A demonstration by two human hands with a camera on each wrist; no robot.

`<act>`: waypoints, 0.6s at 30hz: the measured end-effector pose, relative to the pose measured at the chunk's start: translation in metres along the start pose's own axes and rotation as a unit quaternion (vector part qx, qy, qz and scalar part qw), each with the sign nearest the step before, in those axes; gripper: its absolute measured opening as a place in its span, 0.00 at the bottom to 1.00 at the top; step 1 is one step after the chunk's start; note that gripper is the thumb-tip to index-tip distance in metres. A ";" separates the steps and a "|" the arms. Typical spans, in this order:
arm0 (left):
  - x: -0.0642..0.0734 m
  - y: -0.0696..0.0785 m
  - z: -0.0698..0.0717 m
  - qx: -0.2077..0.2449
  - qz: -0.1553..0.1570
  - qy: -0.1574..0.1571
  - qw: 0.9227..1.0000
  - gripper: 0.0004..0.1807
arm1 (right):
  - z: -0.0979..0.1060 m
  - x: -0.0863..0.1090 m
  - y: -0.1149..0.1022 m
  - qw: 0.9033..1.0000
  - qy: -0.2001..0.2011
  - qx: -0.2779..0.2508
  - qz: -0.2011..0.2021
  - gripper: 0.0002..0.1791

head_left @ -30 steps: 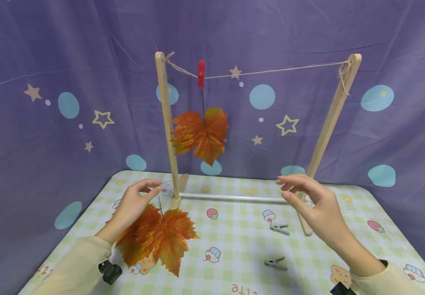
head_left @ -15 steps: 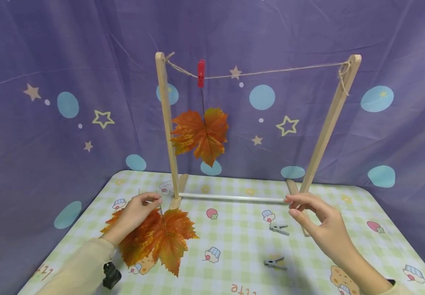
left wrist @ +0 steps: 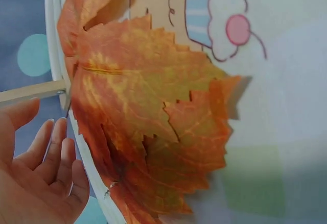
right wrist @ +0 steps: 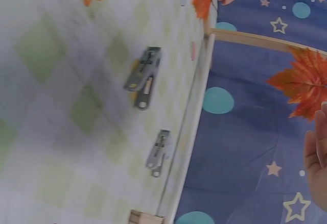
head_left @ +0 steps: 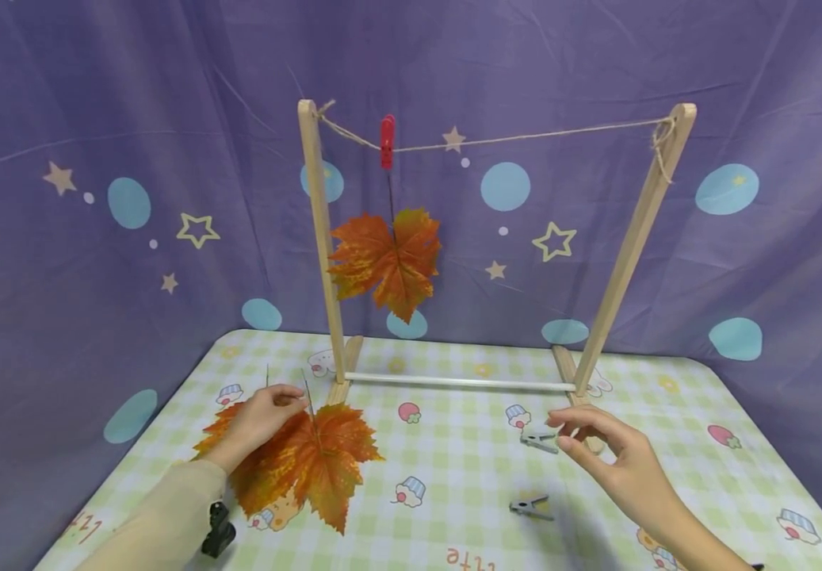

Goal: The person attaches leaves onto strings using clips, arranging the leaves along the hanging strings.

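Note:
In the head view my left hand (head_left: pixel 262 419) hovers over orange artificial maple leaves (head_left: pixel 335 456) on the table, fingers loosely bent beside a thin upright stem (head_left: pixel 308 392). The left wrist view shows that palm with nothing in it, next to the overlapping leaves (left wrist: pixel 133 81). My right hand (head_left: pixel 617 454), fingers relaxed and holding nothing, is beside the farther grey clothespin (head_left: pixel 540 442). A second grey clothespin (head_left: pixel 532 507) lies closer to me. Above, a red clothespin (head_left: pixel 387 143) holds another maple leaf (head_left: pixel 399 262) by its stem on a string (head_left: pixel 525 138).
The string runs between two wooden posts (head_left: pixel 628 246), joined low down by a white rod (head_left: pixel 453 383). The stand is at the back of a table with a checked tablecloth (head_left: pixel 468 468). Behind it hangs a purple curtain (head_left: pixel 411 63) with stars and blue spots.
Both hands have come down: the left towards the leaf stems, the right towards the farther grey clothespin. The hanging leaf and the clothespins have stayed where they were.

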State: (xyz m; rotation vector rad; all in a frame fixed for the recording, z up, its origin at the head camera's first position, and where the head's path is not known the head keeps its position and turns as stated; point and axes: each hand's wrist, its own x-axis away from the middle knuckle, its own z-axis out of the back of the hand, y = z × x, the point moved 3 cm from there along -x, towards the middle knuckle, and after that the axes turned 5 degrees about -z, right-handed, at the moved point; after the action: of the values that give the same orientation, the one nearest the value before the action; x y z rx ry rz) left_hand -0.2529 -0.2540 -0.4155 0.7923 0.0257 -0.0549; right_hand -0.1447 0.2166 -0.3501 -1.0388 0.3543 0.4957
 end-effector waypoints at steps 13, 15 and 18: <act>-0.012 -0.015 -0.009 -0.038 0.029 -0.005 0.999 0.21 | -0.010 0.016 0.022 0.999 -0.027 0.009 -0.018 0.19; -0.013 -0.014 -0.011 -0.040 0.029 -0.006 0.999 0.21 | -0.011 0.018 0.025 0.999 -0.033 0.013 -0.017 0.19; -0.014 -0.013 -0.013 -0.045 0.030 -0.007 0.999 0.21 | -0.011 0.022 0.028 0.998 -0.038 0.022 -0.038 0.17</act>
State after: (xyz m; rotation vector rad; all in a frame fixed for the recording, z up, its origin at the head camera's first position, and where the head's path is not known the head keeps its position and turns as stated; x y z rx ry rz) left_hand -0.2672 -0.2532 -0.4328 0.7029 -0.0097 -0.0023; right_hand -0.1424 0.2235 -0.3869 -0.9846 0.2552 0.4563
